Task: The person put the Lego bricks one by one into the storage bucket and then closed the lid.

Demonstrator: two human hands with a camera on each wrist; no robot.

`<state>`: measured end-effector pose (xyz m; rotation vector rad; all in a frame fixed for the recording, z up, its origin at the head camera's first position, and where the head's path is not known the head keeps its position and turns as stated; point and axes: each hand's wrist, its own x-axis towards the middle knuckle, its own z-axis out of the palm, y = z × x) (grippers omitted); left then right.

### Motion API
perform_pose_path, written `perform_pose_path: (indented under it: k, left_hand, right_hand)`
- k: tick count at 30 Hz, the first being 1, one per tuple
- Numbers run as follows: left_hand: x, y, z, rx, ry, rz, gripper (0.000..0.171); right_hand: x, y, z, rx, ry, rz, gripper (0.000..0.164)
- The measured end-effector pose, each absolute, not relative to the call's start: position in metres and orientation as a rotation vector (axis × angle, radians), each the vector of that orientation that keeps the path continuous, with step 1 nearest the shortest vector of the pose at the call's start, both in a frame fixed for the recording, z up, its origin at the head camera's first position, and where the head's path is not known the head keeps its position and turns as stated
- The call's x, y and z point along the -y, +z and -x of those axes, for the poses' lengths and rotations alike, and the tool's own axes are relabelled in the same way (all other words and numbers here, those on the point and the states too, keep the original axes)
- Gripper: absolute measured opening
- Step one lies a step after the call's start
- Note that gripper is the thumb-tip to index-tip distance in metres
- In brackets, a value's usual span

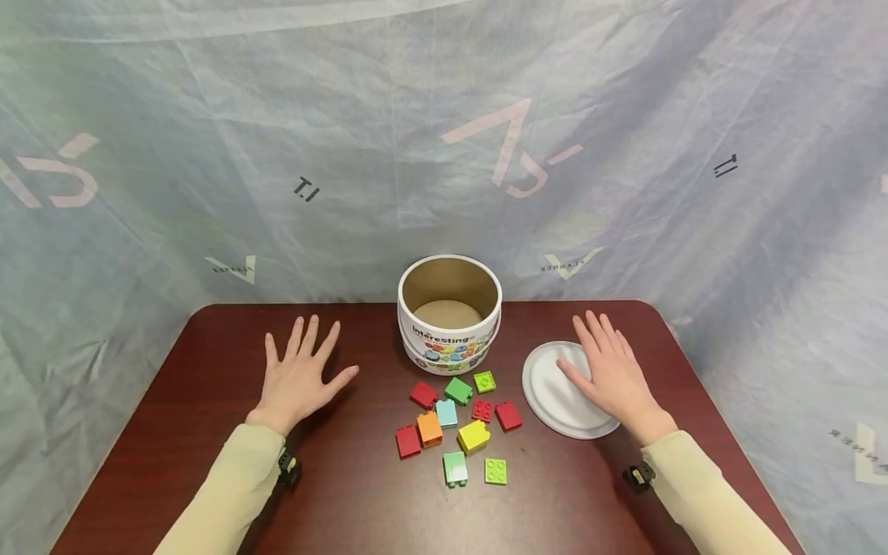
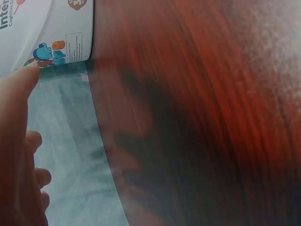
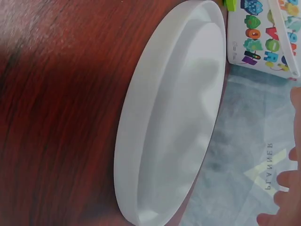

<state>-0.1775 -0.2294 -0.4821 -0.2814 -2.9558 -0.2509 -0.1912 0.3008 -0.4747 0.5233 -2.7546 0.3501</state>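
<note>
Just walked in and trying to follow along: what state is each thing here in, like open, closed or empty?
Bucket: upright, open, nothing visible inside
Handle: folded down
Lid: off, lying flat
Bricks: scattered outside the bucket
Left hand: empty, fingers spread
Right hand: empty, over the lid
Sheet: hung up, wrinkled

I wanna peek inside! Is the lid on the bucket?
No, the white lid lies on the table, right of the open bucket.

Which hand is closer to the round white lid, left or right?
Right. The right hand hovers over the right side of the lid; the left hand is far left, beyond the blocks.
</note>
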Motion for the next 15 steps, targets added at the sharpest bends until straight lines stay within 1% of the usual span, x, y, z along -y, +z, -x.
perform_pose_path:
  k: [6, 11, 15]
  left_hand:
    - [0.231, -0.48, 0.176, 2.995, -0.297, 0.228, 0.092]
    - [0.222, -0.474, 0.182, 3.056, -0.377, 0.179, 0.089]
    - [0.206, -0.468, 0.186, 3.102, -0.496, 0.205, 0.089]
  right_hand:
    - [-0.301, -0.475, 0.193, 2.713, 0.35, -0.646, 0.079]
    - [-0.299, -0.472, 0.194, 2.627, 0.365, -0.784, 0.067]
    - [-0.296, -0.472, 0.189, 2.557, 0.335, -0.892, 0.059]
